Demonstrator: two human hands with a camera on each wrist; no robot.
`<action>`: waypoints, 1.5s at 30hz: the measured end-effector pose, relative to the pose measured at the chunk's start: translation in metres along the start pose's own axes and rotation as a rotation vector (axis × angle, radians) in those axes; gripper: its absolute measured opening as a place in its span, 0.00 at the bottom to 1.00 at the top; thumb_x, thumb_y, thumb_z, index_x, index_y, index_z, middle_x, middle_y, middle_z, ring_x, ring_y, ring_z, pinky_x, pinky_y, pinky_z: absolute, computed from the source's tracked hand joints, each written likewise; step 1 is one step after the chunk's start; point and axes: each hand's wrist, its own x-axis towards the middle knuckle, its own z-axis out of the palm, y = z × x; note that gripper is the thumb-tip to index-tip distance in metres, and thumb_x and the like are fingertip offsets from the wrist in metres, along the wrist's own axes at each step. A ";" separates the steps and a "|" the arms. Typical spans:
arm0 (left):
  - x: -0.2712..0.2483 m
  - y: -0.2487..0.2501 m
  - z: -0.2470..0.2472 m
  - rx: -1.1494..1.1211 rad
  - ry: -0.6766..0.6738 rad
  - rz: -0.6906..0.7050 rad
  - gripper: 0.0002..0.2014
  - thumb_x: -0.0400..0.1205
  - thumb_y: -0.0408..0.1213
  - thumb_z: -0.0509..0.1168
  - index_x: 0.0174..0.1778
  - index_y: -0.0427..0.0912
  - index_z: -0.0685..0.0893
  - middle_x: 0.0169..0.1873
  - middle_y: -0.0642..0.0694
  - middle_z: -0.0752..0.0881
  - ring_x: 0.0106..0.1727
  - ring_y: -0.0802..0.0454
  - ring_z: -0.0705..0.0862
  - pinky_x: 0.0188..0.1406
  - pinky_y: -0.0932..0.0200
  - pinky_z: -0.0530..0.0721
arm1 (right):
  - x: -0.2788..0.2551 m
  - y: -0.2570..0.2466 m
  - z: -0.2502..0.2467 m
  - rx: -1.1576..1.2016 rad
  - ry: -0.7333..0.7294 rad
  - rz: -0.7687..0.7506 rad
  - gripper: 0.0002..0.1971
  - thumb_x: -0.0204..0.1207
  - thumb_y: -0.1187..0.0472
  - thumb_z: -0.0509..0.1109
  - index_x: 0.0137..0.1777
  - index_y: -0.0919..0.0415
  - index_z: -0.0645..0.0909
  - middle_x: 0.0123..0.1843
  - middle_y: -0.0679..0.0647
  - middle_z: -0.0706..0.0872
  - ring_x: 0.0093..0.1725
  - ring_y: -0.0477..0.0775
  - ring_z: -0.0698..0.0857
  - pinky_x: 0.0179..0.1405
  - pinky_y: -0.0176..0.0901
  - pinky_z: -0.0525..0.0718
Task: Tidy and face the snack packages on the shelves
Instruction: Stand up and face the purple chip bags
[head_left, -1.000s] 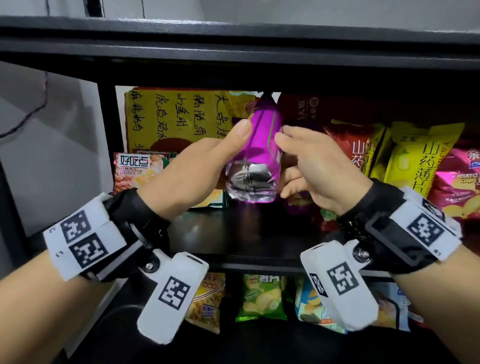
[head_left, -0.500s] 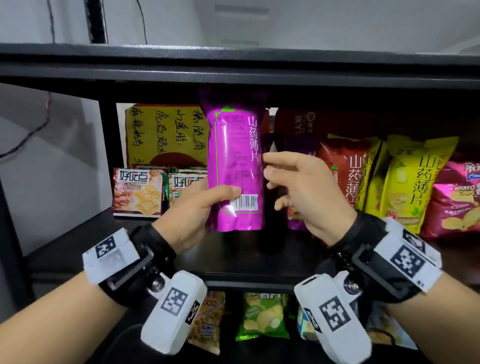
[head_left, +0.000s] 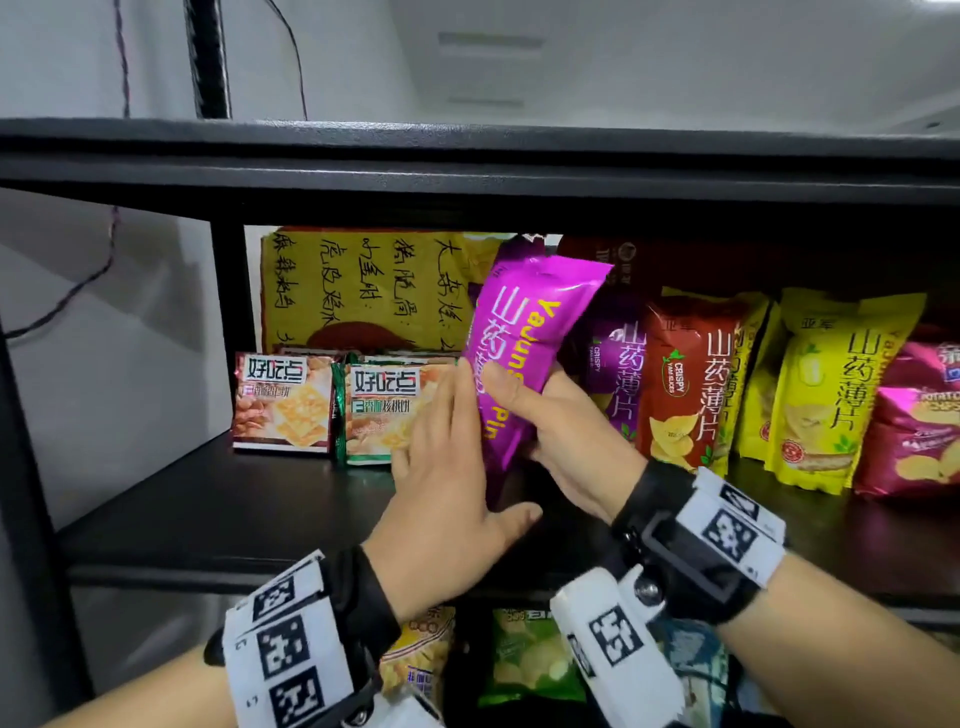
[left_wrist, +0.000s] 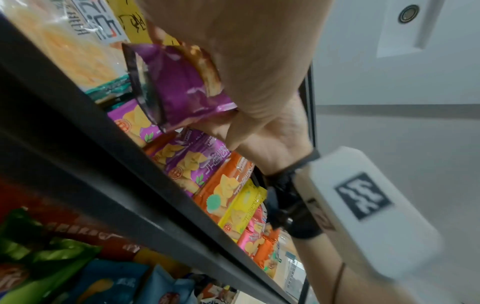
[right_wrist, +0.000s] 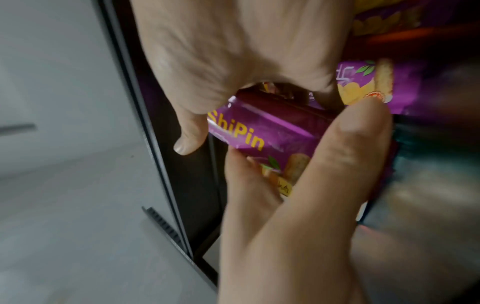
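I've turned the purple yam-crisp bag (head_left: 524, 332) front-out, tilted; my right hand (head_left: 561, 441) pinches it, left hand (head_left: 447, 499) fingers straight against its left side.

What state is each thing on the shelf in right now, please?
Purple bag: tilted, held off the shelf.
Right hand: grips the bag's lower part.
Left hand: flat against the bag's side.
Red bag: upright, front facing out.
Yellow bag: upright, front out.

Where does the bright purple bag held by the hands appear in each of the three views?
Head: purple bag centre, tilted, above the black shelf.
Left wrist: upper middle, over the shelf edge.
Right wrist: centre, between thumb and fingers.
Shared landmark: the black shelf.
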 end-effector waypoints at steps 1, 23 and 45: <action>-0.003 0.001 -0.001 -0.001 0.002 0.024 0.60 0.77 0.56 0.74 0.86 0.55 0.30 0.86 0.60 0.38 0.87 0.60 0.38 0.87 0.43 0.46 | 0.003 0.000 -0.002 0.054 0.007 0.000 0.17 0.68 0.52 0.75 0.56 0.53 0.84 0.50 0.47 0.93 0.51 0.46 0.91 0.56 0.41 0.89; 0.097 -0.042 0.000 -0.424 0.124 -0.172 0.25 0.73 0.41 0.82 0.61 0.45 0.79 0.53 0.49 0.91 0.51 0.50 0.91 0.57 0.42 0.88 | 0.014 -0.002 -0.075 -0.524 0.480 0.073 0.18 0.77 0.73 0.64 0.65 0.83 0.72 0.41 0.68 0.75 0.35 0.58 0.75 0.47 0.57 0.84; 0.152 -0.037 0.037 -0.032 0.042 -0.261 0.27 0.78 0.46 0.78 0.64 0.35 0.74 0.60 0.38 0.85 0.62 0.38 0.84 0.51 0.51 0.79 | 0.051 0.018 -0.124 -0.616 0.646 0.293 0.29 0.66 0.68 0.85 0.61 0.71 0.72 0.50 0.66 0.83 0.33 0.59 0.80 0.08 0.34 0.73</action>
